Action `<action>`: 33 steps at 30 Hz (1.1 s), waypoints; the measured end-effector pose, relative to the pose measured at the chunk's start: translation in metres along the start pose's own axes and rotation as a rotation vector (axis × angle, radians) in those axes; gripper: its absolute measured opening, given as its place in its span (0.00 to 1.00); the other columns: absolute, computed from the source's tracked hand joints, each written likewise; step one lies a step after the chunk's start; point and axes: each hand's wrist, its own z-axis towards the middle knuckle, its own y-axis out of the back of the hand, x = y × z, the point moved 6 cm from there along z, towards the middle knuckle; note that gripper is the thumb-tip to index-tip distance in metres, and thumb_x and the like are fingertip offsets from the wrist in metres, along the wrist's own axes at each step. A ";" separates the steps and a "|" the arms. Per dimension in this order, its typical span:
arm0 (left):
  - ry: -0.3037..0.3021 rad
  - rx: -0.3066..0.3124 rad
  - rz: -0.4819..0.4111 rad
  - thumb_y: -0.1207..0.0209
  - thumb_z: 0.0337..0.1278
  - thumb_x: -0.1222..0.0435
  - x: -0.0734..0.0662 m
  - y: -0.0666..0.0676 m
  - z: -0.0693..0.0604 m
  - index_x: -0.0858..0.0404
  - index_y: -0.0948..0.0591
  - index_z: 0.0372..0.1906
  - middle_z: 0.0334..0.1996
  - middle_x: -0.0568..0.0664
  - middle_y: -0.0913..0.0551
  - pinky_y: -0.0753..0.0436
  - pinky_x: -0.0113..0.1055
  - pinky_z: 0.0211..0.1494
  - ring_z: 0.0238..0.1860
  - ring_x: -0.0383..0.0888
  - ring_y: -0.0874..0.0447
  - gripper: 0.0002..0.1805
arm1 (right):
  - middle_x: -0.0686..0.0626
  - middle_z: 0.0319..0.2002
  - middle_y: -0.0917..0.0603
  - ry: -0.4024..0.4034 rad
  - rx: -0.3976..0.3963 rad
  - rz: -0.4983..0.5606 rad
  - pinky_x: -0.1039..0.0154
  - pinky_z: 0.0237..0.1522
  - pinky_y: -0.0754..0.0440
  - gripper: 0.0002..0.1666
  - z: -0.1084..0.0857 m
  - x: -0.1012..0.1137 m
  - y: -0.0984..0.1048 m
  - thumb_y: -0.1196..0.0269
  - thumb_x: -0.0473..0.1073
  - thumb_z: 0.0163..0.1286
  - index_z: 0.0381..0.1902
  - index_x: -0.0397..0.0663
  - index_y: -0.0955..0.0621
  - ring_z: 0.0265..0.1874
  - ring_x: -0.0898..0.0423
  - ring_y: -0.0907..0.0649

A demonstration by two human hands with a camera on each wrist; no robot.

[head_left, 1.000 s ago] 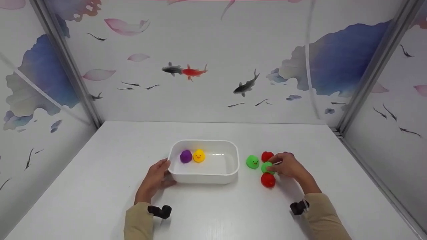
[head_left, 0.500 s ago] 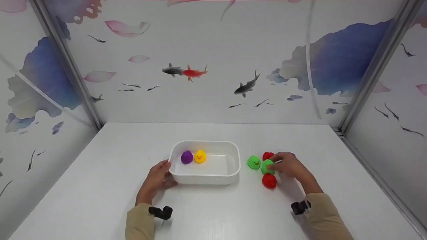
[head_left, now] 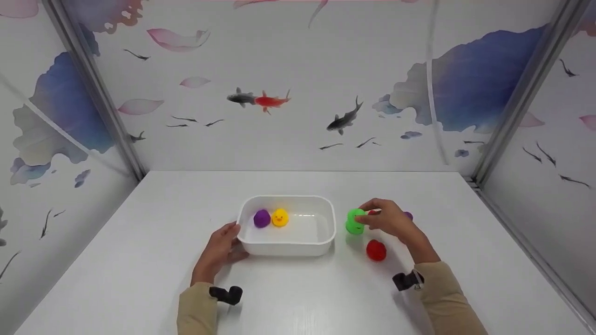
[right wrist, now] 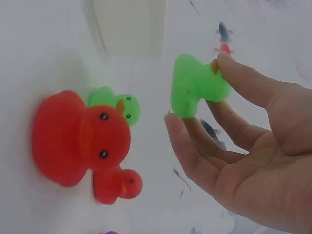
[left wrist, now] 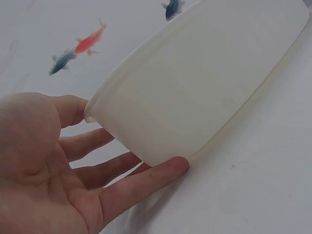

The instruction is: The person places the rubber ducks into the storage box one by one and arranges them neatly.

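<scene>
A white bin [head_left: 288, 250] holds a purple duck [head_left: 261, 218] and a yellow duck [head_left: 280, 217]. My left hand [head_left: 220, 247] holds the bin's left end; in the left wrist view the hand [left wrist: 53, 165] has its thumb at the rim and fingers spread against the wall [left wrist: 185, 92]. My right hand [head_left: 389, 218] pinches a green duck [head_left: 357, 214]; the right wrist view shows this duck [right wrist: 186, 85] raised off the table between thumb and fingers of the hand [right wrist: 263, 146]. A second green duck [head_left: 355, 228] stands on the table below it, right of the bin.
A red duck [head_left: 376, 251] sits nearest the front. Another red duck [right wrist: 113, 185] is mostly covered by my right hand in the head view. A purple thing [head_left: 409, 216] shows behind that hand. Printed panels wall the table at the back and both sides.
My right hand has lifted the green duck from between the red ducks and moved it left, over the other green duck. My left hand still holds the bin.
</scene>
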 end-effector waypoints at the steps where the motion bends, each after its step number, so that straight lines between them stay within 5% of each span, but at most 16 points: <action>1: -0.001 0.000 -0.004 0.54 0.78 0.50 0.000 0.000 0.000 0.58 0.37 0.77 0.68 0.63 0.27 0.13 0.45 0.58 0.66 0.58 0.23 0.30 | 0.40 0.62 0.21 0.012 0.005 0.007 0.53 0.59 0.14 0.27 0.002 0.005 -0.002 0.30 0.52 0.66 0.59 0.47 0.22 0.58 0.44 0.17; 13: -0.014 0.000 -0.048 0.54 0.79 0.53 0.000 -0.001 0.002 0.60 0.35 0.75 0.69 0.66 0.28 0.13 0.48 0.57 0.68 0.62 0.26 0.28 | 0.41 0.65 0.23 0.040 0.037 0.057 0.47 0.65 0.19 0.30 0.024 0.049 -0.027 0.30 0.52 0.66 0.61 0.48 0.23 0.59 0.41 0.18; 21: -0.016 0.001 -0.063 0.54 0.79 0.55 0.000 0.001 0.001 0.62 0.36 0.75 0.70 0.67 0.30 0.14 0.49 0.59 0.70 0.64 0.29 0.28 | 0.43 0.62 0.20 0.099 0.047 0.036 0.52 0.62 0.16 0.25 0.039 0.074 -0.043 0.30 0.47 0.66 0.58 0.47 0.21 0.58 0.45 0.17; 33: -0.031 0.005 -0.055 0.55 0.79 0.55 -0.002 -0.001 -0.001 0.62 0.36 0.75 0.70 0.66 0.30 0.14 0.49 0.58 0.69 0.64 0.28 0.28 | 0.45 0.57 0.17 0.064 0.069 0.012 0.54 0.62 0.16 0.21 0.058 0.088 -0.082 0.30 0.47 0.66 0.55 0.48 0.18 0.51 0.48 0.15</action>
